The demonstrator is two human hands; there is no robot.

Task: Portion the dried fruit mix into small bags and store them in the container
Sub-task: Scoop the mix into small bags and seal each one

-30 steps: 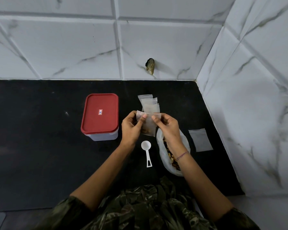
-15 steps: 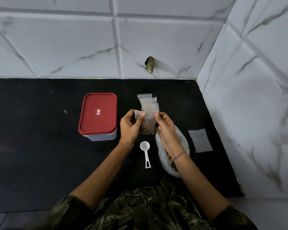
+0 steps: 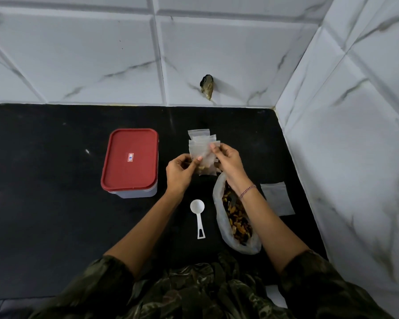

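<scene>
Pinching one bag [image 3: 204, 161] between us: left hand [image 3: 179, 173] clamps its lower side, right hand [image 3: 228, 162] its top edge. We judge it is being sealed, as a little mix shows in its bottom. It hangs over the spare bags [image 3: 199, 137] near the counter's [image 3: 44, 203] back edge. Scoop [image 3: 198, 215] lies between our arms, handy to the open sack [image 3: 218, 210] toward the right edge. Container [image 3: 134, 193], lid [image 3: 130, 157] on, sits left of the hands. Black counter; marbled tiles [image 3: 240, 54] meet at the back right corner.

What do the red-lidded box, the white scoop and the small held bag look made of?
Red-lidded box: likely plastic, matte lid, cloudy translucent base. White scoop: moulded plastic, probably, smooth. Small held bag: thin clear plastic film; fruit shows through.
</scene>
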